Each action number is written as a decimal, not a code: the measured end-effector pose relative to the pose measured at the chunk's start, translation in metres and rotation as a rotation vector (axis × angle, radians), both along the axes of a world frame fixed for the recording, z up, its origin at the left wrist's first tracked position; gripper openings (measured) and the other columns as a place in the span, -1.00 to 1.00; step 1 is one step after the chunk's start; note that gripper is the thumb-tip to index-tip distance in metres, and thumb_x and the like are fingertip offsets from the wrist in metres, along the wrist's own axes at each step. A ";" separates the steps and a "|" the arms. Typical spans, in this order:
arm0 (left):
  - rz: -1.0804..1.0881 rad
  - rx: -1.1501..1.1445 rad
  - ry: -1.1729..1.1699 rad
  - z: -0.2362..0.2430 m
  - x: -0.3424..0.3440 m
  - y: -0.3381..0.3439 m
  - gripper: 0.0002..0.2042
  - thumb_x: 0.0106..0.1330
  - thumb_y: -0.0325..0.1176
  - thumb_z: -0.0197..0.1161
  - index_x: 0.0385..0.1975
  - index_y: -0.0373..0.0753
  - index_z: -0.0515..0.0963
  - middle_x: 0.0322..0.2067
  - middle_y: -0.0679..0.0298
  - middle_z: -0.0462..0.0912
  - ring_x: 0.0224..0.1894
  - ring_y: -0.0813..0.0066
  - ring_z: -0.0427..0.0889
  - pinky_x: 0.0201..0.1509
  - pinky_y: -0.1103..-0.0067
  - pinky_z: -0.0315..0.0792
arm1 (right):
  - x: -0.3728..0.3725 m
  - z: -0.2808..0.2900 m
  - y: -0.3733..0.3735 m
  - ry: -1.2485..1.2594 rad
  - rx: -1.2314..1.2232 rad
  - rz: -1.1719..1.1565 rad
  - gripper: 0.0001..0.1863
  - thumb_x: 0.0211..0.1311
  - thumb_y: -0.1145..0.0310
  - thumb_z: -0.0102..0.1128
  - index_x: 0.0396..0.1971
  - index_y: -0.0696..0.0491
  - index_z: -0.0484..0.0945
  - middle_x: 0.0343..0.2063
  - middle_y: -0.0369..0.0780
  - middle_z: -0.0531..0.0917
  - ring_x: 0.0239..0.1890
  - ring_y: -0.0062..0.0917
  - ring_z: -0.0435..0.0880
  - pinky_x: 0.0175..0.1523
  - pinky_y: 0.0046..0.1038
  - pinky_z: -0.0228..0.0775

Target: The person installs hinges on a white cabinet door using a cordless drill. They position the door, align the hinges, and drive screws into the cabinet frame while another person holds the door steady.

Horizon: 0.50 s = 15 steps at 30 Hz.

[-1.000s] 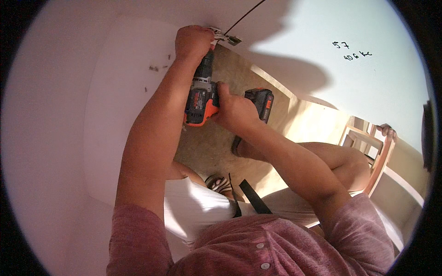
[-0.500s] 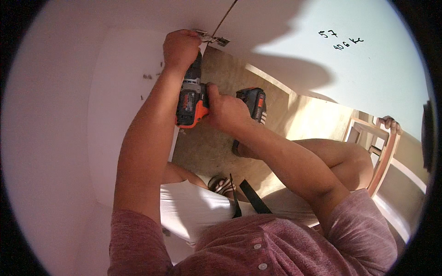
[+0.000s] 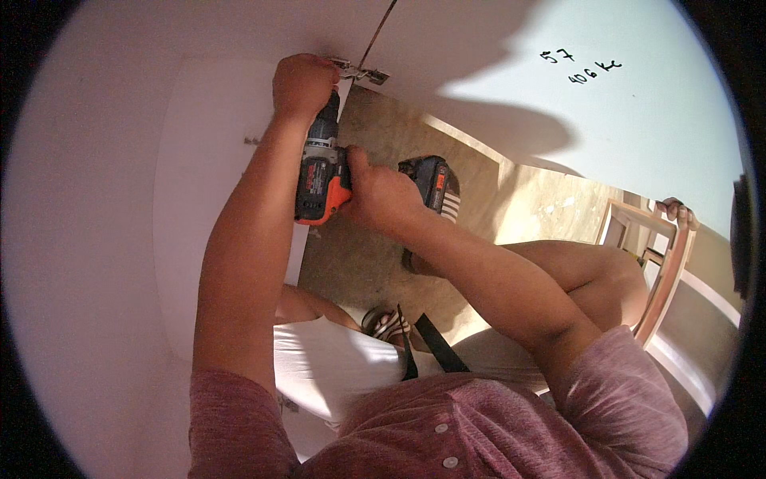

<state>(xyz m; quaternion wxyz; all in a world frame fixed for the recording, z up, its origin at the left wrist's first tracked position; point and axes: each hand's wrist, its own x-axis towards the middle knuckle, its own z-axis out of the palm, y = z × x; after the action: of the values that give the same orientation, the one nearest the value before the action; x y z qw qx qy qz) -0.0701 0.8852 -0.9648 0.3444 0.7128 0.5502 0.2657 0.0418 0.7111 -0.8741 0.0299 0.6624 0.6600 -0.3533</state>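
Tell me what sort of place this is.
Probably a furniture workshop or a room being fitted out: a cordless drill, a metal cabinet hinge on a white panel, and a wooden frame at the right suggest it.

The right fingers [image 3: 358, 160] hold one black, grey and orange cordless drill [image 3: 321, 180]; at the left fingers [image 3: 329, 70] is one silver metal hinge [image 3: 371, 77]. Below and right of the right fingers are two dark sandals with pale stripes [image 3: 388, 325]; farther right, one brown wooden frame [image 3: 667, 289] and one co-worker's hand [image 3: 676, 212]; well below, two round pale buttons [image 3: 450, 462].
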 end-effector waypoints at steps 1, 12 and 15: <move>0.060 -0.059 -0.162 0.001 0.000 -0.001 -0.88 0.03 -0.40 0.29 -0.51 -0.29 0.69 -0.54 0.12 0.71 -0.46 0.27 0.72 -0.27 0.42 0.55 | 0.000 0.000 0.000 -0.007 -0.007 0.006 -0.32 0.03 0.20 0.37 0.07 0.11 0.20 -0.43 0.10 0.68 -0.30 0.01 0.71 -0.24 -0.03 0.56; 0.141 -0.348 -0.444 0.014 0.000 -0.007 -0.94 0.03 -0.50 0.29 -0.56 -0.35 0.65 -0.61 0.13 0.67 -0.58 0.37 0.66 -0.45 0.47 0.51 | -0.004 -0.008 -0.002 -0.001 0.000 -0.020 -0.30 0.02 0.19 0.37 0.10 0.10 0.20 -0.42 0.10 0.68 -0.29 0.01 0.72 -0.24 -0.05 0.57; 0.127 -0.348 -0.392 0.016 -0.001 -0.006 -0.91 0.03 -0.47 0.29 -0.52 -0.35 0.67 -0.58 0.12 0.68 -0.52 0.38 0.68 -0.38 0.49 0.53 | -0.006 -0.006 -0.002 -0.008 -0.027 -0.023 -0.29 0.02 0.21 0.37 0.12 0.11 0.19 -0.43 0.10 0.68 -0.29 0.02 0.71 -0.22 -0.05 0.57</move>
<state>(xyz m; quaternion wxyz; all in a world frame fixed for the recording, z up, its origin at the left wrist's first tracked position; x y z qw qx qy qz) -0.0711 0.8790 -0.9488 0.5443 0.5421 0.5540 0.3209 0.0357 0.7094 -0.8805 0.0374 0.6710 0.6472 -0.3599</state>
